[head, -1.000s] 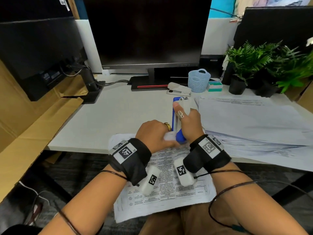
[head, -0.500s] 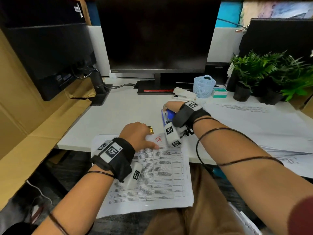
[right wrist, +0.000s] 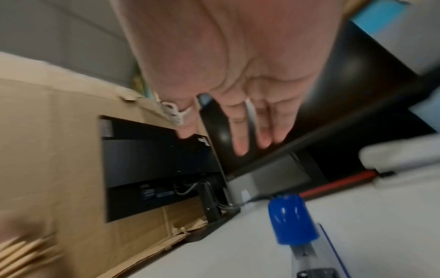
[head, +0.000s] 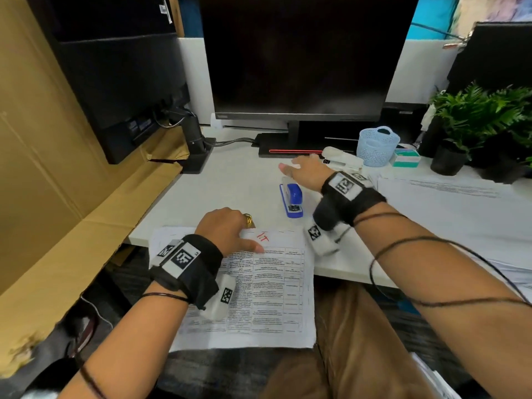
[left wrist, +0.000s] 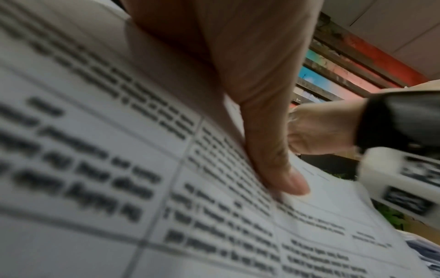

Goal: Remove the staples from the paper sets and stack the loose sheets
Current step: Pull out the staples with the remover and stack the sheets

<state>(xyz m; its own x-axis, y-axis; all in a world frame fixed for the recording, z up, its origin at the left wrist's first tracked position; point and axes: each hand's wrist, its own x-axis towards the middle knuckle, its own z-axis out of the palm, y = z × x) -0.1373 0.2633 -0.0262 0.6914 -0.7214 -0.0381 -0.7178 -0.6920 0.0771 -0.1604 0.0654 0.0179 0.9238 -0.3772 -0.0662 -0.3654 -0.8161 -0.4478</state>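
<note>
A printed paper set point(head: 267, 298) with a red mark near its top lies at the desk's front edge and hangs over my lap. My left hand point(head: 230, 231) rests on its top left part, the thumb point(left wrist: 281, 173) pressing flat on the sheet; the other fingers are curled under and I cannot see what they do. A blue stapler point(head: 291, 200) lies on the desk just beyond the paper. My right hand point(head: 305, 171) hovers over its far end with fingers point(right wrist: 240, 143) straight and spread, holding nothing.
A white stapler point(head: 342, 160), a pale blue basket point(head: 377, 145) and a small teal box point(head: 406, 158) sit at the back by the monitor stand point(head: 290, 145). A spread of loose sheets point(head: 460, 208) covers the right of the desk. Potted plants point(head: 472, 122) stand far right, cardboard point(head: 66, 203) at the left.
My right hand carried the blue stapler away from the paper, set it on the desk and let go, and now hovers open beyond it. The left hand stayed on the paper.
</note>
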